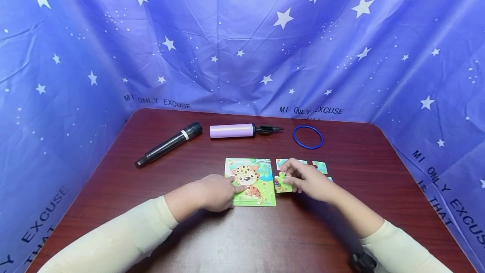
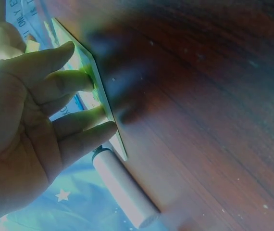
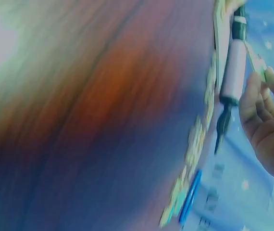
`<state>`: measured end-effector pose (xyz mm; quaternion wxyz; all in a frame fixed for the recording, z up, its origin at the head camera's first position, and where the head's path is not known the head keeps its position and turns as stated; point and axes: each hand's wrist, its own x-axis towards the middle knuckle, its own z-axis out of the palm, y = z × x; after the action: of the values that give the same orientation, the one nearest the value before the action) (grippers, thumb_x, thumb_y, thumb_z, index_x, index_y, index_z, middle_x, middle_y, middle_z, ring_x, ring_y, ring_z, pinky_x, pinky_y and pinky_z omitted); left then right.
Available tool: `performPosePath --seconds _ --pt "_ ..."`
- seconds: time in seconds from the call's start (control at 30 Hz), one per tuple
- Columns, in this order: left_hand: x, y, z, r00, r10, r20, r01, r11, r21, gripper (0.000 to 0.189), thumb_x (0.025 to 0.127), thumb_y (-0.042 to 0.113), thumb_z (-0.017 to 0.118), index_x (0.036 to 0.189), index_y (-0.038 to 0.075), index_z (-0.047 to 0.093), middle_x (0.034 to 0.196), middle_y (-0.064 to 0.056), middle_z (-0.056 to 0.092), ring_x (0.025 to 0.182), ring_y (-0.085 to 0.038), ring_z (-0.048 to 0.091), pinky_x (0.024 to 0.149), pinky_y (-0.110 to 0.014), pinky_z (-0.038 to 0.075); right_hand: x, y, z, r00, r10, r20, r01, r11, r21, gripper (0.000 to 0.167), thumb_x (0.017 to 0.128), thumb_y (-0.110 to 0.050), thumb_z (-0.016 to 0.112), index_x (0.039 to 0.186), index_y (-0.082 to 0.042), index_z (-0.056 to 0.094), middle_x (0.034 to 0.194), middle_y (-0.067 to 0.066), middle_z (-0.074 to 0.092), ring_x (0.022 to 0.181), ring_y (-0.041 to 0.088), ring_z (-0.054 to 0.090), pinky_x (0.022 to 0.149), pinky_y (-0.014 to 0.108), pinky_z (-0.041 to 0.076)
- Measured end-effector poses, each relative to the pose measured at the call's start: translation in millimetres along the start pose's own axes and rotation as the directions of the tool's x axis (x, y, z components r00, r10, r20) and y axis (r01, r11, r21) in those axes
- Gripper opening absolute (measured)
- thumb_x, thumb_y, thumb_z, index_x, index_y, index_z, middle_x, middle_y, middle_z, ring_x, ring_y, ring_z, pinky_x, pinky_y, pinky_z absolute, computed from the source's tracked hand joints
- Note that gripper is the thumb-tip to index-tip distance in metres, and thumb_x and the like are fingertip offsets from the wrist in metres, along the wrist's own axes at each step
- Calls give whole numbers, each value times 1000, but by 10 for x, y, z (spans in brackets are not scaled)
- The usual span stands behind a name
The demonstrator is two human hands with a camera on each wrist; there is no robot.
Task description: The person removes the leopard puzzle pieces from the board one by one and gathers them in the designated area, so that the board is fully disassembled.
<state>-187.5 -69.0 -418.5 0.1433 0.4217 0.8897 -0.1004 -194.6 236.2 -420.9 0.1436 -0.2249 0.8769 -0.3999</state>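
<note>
A square jigsaw board [image 1: 267, 197] with a spotted leopard cub picture lies on the table. My left hand [image 1: 216, 191] rests on its left part, fingers fairly straight; the left wrist view has the fingertips along the edge of the board [image 2: 109, 108]. Just right of the board, my right hand [image 1: 312, 180] pinches a green jigsaw piece [image 1: 282, 183] between thumb and fingers. In the right wrist view that piece [image 3: 257, 61] is held up off the table. Several loose pieces [image 1: 320, 167] lie behind and beneath the right hand, which partly hides them.
Along the back of the dark red table lie a black rod [image 1: 164, 150] with a white band, a lilac hand pump [image 1: 232, 131] with a black nozzle and a blue ring [image 1: 308, 137]. A purple star-print curtain [image 1: 227, 33] surrounds the table's back and sides.
</note>
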Motion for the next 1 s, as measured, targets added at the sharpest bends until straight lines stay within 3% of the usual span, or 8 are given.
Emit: performPosePath --seconds 0.33,0.63,0.8,1.0 --pt "8 -13 -2 1000 12 -23 -12 1000 2 58 96 45 57 150 27 42 137 -10 60 132 -22 52 98 -40 52 -440 295 -300 993 70 -93 -70 998 1 18 97 -22 63 112 -16 55 84 6 61 63 21 63 54 35 53" --pt "14 -45 5 999 19 -28 -20 999 -28 58 96 44 58 150 28 42 137 -12 60 131 -22 54 98 -40 52 -840 569 -471 983 185 17 -184 981 -56 24 95 -22 64 110 -8 52 81 7 58 59 18 60 52 32 52" --pt "14 -45 -11 1000 6 -13 -6 1000 -27 59 96 44 58 150 28 41 137 -10 60 133 -21 51 99 -40 51 -893 616 -478 955 294 -30 -296 949 -105 30 92 -20 68 111 -6 50 79 5 57 57 19 58 51 33 51" --pt "14 -43 -3 1000 17 -11 -17 1000 -16 61 96 46 57 151 26 39 140 -10 57 134 -23 50 100 -41 51 -892 611 -474 941 330 -76 -339 925 -174 29 91 -16 69 110 -6 50 76 4 56 56 20 58 50 32 50"
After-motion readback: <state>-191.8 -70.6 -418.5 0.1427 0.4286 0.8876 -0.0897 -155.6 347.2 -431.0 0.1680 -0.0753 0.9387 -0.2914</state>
